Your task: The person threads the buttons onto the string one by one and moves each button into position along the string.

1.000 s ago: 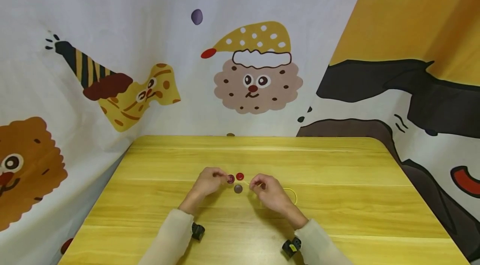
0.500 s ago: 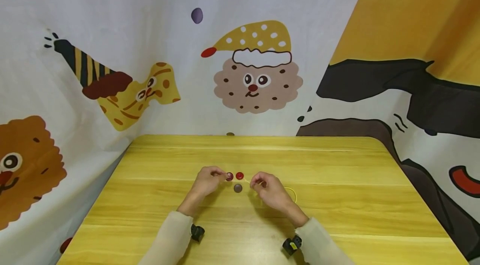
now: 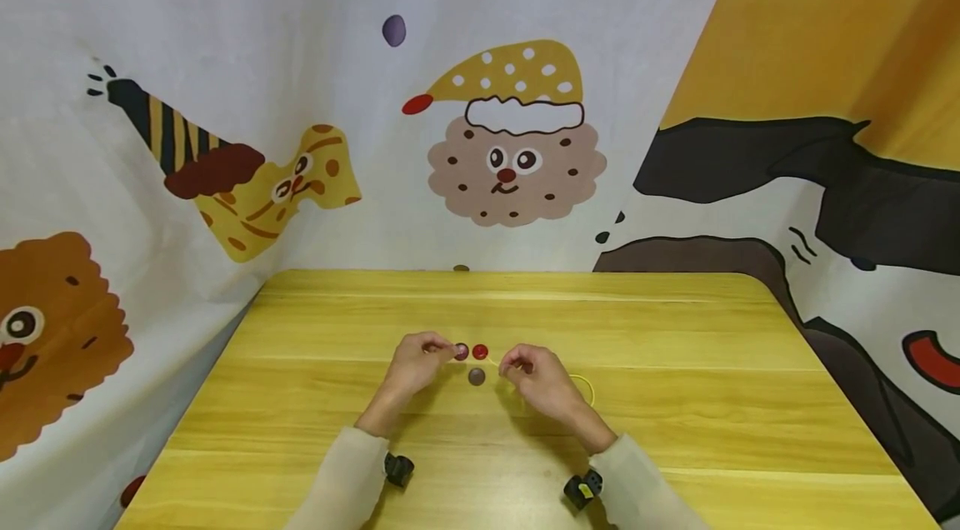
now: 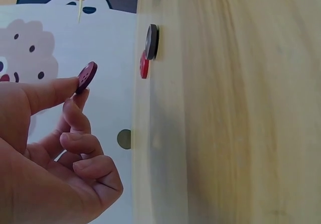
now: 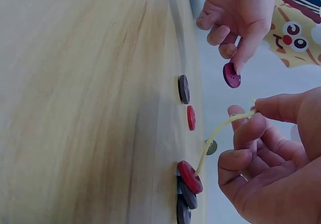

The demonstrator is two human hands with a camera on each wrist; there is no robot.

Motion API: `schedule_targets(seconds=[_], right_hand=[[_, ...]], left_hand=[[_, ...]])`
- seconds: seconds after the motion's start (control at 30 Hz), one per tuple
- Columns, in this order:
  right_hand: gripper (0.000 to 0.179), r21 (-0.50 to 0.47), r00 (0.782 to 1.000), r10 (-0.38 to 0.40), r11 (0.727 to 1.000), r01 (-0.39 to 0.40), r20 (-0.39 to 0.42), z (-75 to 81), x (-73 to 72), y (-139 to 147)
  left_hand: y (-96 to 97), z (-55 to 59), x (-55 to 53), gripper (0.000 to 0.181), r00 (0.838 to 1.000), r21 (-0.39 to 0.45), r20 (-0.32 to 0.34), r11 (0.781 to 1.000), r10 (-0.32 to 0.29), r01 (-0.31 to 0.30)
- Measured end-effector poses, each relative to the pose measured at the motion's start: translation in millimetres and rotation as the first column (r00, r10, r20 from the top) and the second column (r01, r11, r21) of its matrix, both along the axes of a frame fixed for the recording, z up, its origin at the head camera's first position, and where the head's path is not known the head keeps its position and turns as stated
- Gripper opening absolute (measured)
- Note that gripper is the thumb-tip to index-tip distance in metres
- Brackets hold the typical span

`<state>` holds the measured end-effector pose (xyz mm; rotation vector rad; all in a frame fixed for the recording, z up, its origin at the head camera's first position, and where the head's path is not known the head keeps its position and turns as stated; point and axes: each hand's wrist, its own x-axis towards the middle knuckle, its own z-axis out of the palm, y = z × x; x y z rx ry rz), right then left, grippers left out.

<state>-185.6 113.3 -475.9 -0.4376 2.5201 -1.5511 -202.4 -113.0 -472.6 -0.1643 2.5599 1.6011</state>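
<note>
Between thumb and forefinger my left hand [image 3: 415,363] pinches a maroon button [image 4: 87,77] by its edge, held in the air above the table and tilted. My right hand [image 3: 542,380] pinches a yellow cord [image 5: 216,131] near its end, and a short tip pokes past the fingers. That cord runs down to a red button [image 5: 189,177], which leans on dark buttons [image 5: 184,211] on the table below the right hand. The maroon button and the cord tip are apart. On the table between the hands lie a brown button [image 3: 476,377] and a loose red button [image 3: 480,352].
The wooden table [image 3: 675,397] reaches back to a white cartoon-print cloth [image 3: 337,30] hanging behind it. A loop of yellow cord [image 3: 583,387] lies right of the right hand. Both wrists wear small black cameras.
My left hand has lifted the maroon button slightly and tilted it, so its face catches more light. The right hand stays almost still with the cord.
</note>
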Motion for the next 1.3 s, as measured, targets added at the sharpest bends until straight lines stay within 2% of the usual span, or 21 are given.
schedule_targets(seconds=[0.73,1.03,1.3], right_hand=[[0.009,-0.032,0.999,-0.011,0.999,0.013,0.052,1.7,-4.6,-3.2],[0.011,-0.009,1.000,-0.015,1.000,0.015,0.027,2.4,-7.0,-4.2],[0.010,-0.016,0.999,-0.019,1.000,0.019,0.032,1.9,-5.8,-5.0]], left_hand=[[11.1,0.0,3.0,0.014,0.999,0.070,-0.048,0.998,0.002,0.002],[14.6,0.1,1.6,0.014,0.999,0.105,-0.049,0.994,-0.004,0.009],[19.9,-0.1,4.6,0.013,0.998,0.134,-0.059,0.991,-0.010,0.018]])
